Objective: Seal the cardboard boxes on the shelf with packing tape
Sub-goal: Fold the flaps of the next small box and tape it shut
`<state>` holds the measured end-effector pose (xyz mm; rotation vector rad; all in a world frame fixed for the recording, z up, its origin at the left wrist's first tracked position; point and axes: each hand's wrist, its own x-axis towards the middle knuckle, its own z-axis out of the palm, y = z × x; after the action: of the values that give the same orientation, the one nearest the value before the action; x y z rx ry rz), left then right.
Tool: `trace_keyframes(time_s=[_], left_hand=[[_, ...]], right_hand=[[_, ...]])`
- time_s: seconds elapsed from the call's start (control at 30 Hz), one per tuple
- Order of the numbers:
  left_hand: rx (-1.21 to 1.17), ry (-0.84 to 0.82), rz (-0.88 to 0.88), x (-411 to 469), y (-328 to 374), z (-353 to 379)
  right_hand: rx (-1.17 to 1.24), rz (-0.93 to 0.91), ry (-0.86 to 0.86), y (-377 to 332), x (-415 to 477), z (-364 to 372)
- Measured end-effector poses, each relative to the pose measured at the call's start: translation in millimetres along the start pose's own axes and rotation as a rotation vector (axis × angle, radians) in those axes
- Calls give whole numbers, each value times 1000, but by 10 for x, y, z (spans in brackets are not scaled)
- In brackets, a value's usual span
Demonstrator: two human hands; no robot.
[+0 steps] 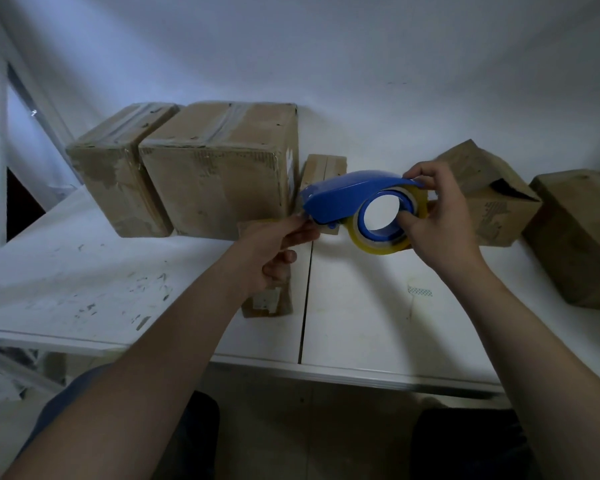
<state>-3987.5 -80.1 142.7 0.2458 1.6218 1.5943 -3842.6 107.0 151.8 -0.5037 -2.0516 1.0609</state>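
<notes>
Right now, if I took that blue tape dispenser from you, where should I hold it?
Probably its round roll end, from the right. The blue tape dispenser arches over the tape roll, so fingers fit over the top and a thumb at the open core, as the right hand shows. The left hand only pinches the narrow tip.

My left grip [278, 251] sits at the nose end of the tape dispenser [343, 195]. Its thumb and forefinger pinch at the lower front edge, and the other fingers are curled into the palm just beneath. I can't tell whether it has the housing or a loose tape end. My right grip [440, 216] is on the dispenser's round end, with the thumb hooked into the open core and the fingers bent over the top of the cover. Both forearms are bare and rise from below the dispenser, one from either side, converging on it. The backs of both hands face me.
</notes>
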Motion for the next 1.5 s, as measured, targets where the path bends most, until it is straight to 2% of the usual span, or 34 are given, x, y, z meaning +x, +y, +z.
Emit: trace_keyframes(time_s=[0.13,0.2,0.3,0.4,0.5,0.67,0.77,0.87,1.07,1.23,1.5], left_hand=[[50,41,15,15,8,-115],[163,85,39,-21,31,-151],[399,246,117,-125,107,-184],[494,267,162,-241,132,-235],[580,271,174,-333,72,-331],[588,271,173,-460,-64,-492],[650,307,217,-530,-160,-537],[768,417,290,-535,-246,-635],[853,449,346,-531,-385,-739],[830,437,376,-510,-463,-836],[772,474,324,-508,-580,-1000]], right_hand=[[-17,-13,-49,65,-26,83],[14,2,-125,111,-69,150],[42,-29,-208,167,-108,232],[56,-98,-256,188,-129,286],[-40,-217,-298,223,-172,331],[-98,-348,-332,291,-258,358],[-78,-351,-363,296,-319,341],[-101,-362,-365,365,-341,281],[-128,-432,-380,479,-426,217],[-137,-464,-354,531,-449,192],[-243,-485,-329,654,-467,115]])
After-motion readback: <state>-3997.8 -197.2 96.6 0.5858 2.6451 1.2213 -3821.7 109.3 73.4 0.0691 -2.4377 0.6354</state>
